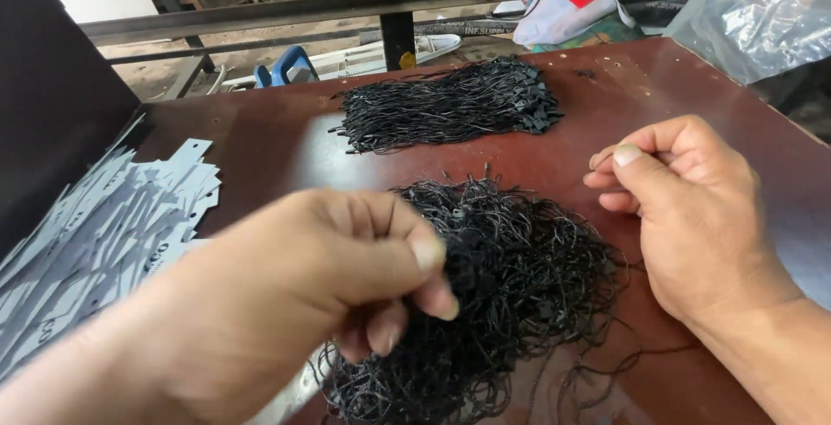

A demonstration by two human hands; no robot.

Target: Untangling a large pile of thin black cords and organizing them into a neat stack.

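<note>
Lowest in the frame, the left hand [346,278] pinches strands at the near edge of a tangled heap of black strings [511,295], lower centre, on the dark red wooden bench [277,144]. Right hand [684,209], fingertips together, hovers beside it. A neater black string bundle [446,106] runs left-right above; grey paper tags [104,226] fan left.

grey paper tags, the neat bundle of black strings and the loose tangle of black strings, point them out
grey paper tags [104,226], head view, middle of the fanned stack.
neat bundle of black strings [446,106], head view, centre of the bundle.
loose tangle of black strings [528,278], head view, middle of the heap.
</note>
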